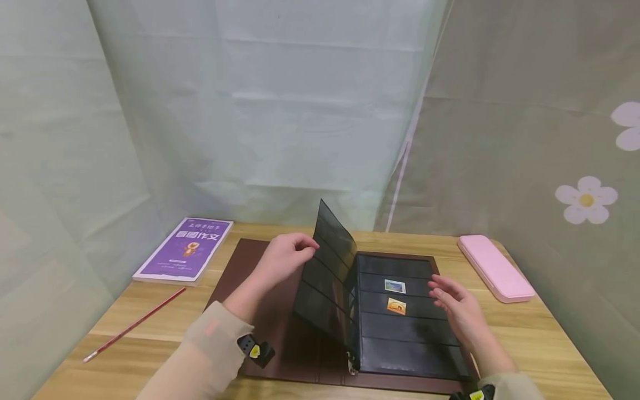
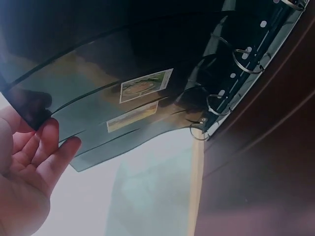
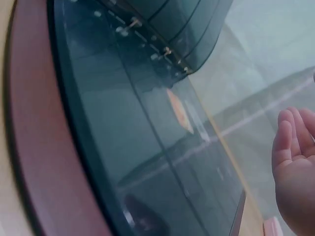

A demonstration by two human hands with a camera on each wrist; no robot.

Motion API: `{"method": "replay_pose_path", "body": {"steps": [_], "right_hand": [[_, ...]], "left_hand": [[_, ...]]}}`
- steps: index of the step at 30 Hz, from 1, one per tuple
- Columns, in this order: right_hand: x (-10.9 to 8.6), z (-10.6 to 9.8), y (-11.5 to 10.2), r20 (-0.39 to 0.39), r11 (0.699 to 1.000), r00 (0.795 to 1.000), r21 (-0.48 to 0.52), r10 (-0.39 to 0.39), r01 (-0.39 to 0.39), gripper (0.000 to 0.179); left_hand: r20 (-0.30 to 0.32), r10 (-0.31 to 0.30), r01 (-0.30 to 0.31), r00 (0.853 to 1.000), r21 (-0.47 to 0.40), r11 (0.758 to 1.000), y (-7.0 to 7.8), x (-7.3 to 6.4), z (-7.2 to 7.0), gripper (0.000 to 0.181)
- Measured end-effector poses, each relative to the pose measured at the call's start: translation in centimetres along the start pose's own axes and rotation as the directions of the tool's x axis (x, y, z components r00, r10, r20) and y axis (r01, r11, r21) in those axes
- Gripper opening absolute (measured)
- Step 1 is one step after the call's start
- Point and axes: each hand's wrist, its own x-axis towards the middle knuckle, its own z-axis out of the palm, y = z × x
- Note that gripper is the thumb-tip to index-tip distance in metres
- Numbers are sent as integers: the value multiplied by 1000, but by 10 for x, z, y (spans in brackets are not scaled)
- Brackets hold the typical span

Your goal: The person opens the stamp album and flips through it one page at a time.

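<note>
A brown ring-binder stamp album (image 1: pixel 245 266) lies spread on the table, with black pocket pages. My left hand (image 1: pixel 287 256) pinches the outer edge of a raised black page (image 1: pixel 327 278), which stands tilted over the binder. Two stamps, one with a picture (image 2: pixel 143 87) and a yellowish one (image 2: pixel 132 117), sit in that page's strips in the left wrist view. On the flat right-hand page (image 1: pixel 400 344) are a blue-green stamp (image 1: pixel 395 286) and an orange stamp (image 1: pixel 397 306). Above this page's right edge hovers my right hand (image 1: pixel 462 314), fingers loosely bent, holding nothing.
At the back left lies a purple book (image 1: pixel 185 250), with a red pencil (image 1: pixel 135 325) in front of it. A pink case (image 1: pixel 495 268) rests at the right. Cloth curtains (image 1: pixel 320 111) hang close behind the wooden table (image 1: pixel 165 322). Metal rings (image 2: pixel 246 61) run along the binder's spine.
</note>
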Motion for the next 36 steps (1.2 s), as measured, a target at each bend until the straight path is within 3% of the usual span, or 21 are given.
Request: {"method": "replay_pose_path", "body": {"steps": [8, 12, 18, 26, 32, 36], "right_hand": [[-3, -13, 18, -29, 991, 998, -116, 64, -67, 50], [-5, -17, 29, -48, 978, 992, -168, 120, -127, 50], [-7, -19, 39, -60, 973, 985, -161, 160, -168, 50], [-8, -18, 47, -67, 982, 990, -139, 121, -130, 50], [-10, -18, 50, -74, 988, 993, -120, 93, -101, 49], [-10, -21, 49, -75, 987, 993, -125, 89, -98, 49]], "left_hand": [[-33, -5, 5, 999, -5, 1000, 2, 1, 4, 15], [-23, 17, -17, 1000, -19, 1000, 11, 6, 10, 15], [7, 38, -38, 999, -16, 999, 28, 16, 18, 16], [19, 55, -55, 998, 7, 998, 43, 22, 18, 17], [-50, 32, -32, 998, -13, 999, 40, 19, 7, 17], [-59, 45, -44, 997, 5, 999, 34, 17, -2, 17]]}}
